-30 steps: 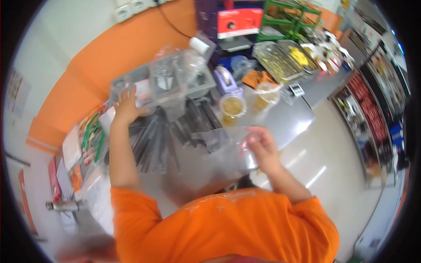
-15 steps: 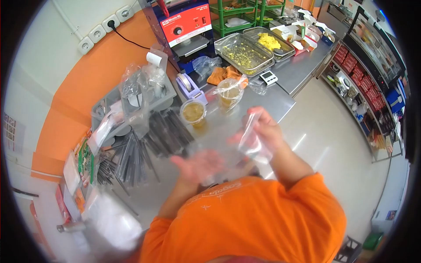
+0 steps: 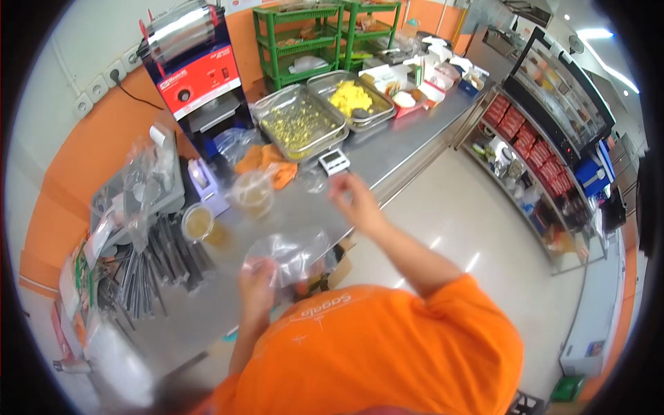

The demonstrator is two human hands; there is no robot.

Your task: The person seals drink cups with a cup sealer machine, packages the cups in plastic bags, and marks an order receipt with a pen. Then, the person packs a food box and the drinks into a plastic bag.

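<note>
My left hand (image 3: 257, 285) is closed on a clear plastic bag (image 3: 299, 254), which spreads out to its right above the metal counter. Apart from the bag, my right hand (image 3: 354, 202) is raised near a white digital timer (image 3: 335, 161). Its fingers are loosely curled, with a gap to the thumb, and I see nothing in them. A lidded cup of yellowish drink (image 3: 200, 224) stands beyond my left hand. Behind it is a second cup (image 3: 253, 194) with clear plastic about it, slightly blurred.
Wrapped dark straws (image 3: 162, 252) and a grey bin (image 3: 114, 207) lie left. A lilac tape dispenser (image 3: 206, 187), orange cloth (image 3: 266, 164), red-and-blue sealing machine (image 3: 197, 83) and metal trays (image 3: 304, 142) stand farther back. The counter edge (image 3: 408, 159) borders the floor at right.
My right hand has let go of the plastic bag and moved away from it. The left hand, open and spread before, now grips the bag. The view has shifted to the right.
</note>
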